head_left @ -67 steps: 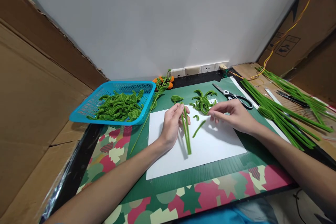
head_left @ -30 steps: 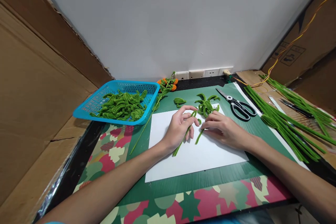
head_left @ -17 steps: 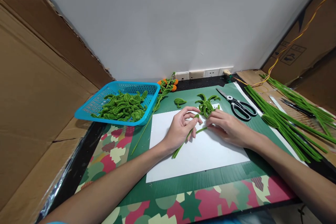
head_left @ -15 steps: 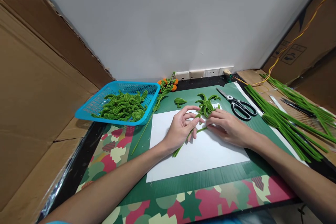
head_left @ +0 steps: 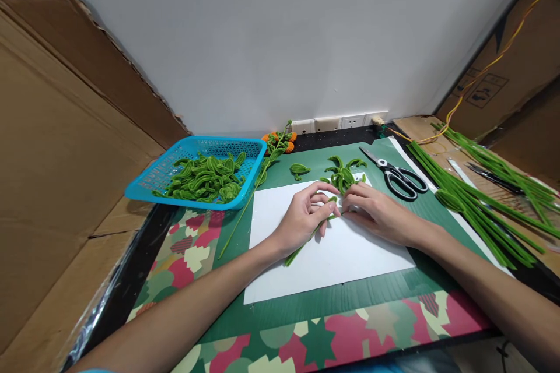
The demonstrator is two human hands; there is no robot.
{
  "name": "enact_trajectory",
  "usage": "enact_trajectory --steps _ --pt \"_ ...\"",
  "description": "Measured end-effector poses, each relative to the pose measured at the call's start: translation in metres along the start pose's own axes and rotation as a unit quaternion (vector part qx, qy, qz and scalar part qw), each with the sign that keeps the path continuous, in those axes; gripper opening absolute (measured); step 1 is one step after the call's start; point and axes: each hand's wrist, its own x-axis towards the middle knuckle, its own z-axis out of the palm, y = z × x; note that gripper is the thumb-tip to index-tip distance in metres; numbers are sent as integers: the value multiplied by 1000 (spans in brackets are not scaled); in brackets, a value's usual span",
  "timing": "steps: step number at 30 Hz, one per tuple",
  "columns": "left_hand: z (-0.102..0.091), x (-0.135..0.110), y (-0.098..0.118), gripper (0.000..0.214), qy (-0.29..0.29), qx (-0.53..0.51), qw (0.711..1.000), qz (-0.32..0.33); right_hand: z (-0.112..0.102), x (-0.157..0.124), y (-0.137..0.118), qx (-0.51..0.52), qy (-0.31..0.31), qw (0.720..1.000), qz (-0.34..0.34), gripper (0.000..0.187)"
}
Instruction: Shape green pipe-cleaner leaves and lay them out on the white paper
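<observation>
Over a white sheet of paper, my left hand is closed on a green pipe cleaner, whose lower end sticks out below the palm. Its upper part runs between the fingertips of both hands. My right hand pinches at the other side, fingers bent together; a short green piece shows between the hands, partly hidden by the fingers. Just beyond my fingertips lies a small heap of green pipe-cleaner leaves. One single leaf rests on the green mat, left of the heap.
A blue basket holding many green leaves stands at the left. Beside it lies a long green stem near orange flowers. Scissors lie right of the paper, then bundled green pipe cleaners. Cardboard walls stand at the left.
My left fingertips have moved slightly right and closer to the right hand, with the pipe cleaner's upper end lower. The right hand has barely moved.
</observation>
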Motion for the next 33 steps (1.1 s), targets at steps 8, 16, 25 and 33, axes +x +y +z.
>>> enact_trajectory --steps 8,16,25,33 --pt "-2 0 -1 25 -16 -17 1000 1 -2 0 0 -9 6 1000 -4 14" --pt "1 -1 2 33 -17 1 1000 -9 -3 0 1 -18 7 999 -32 16" --pt "-1 0 2 29 -10 -12 1000 -2 -2 -1 -2 -5 31 998 -47 11" --pt "-2 1 0 25 52 -59 997 -27 8 -3 -24 30 8 993 -115 22"
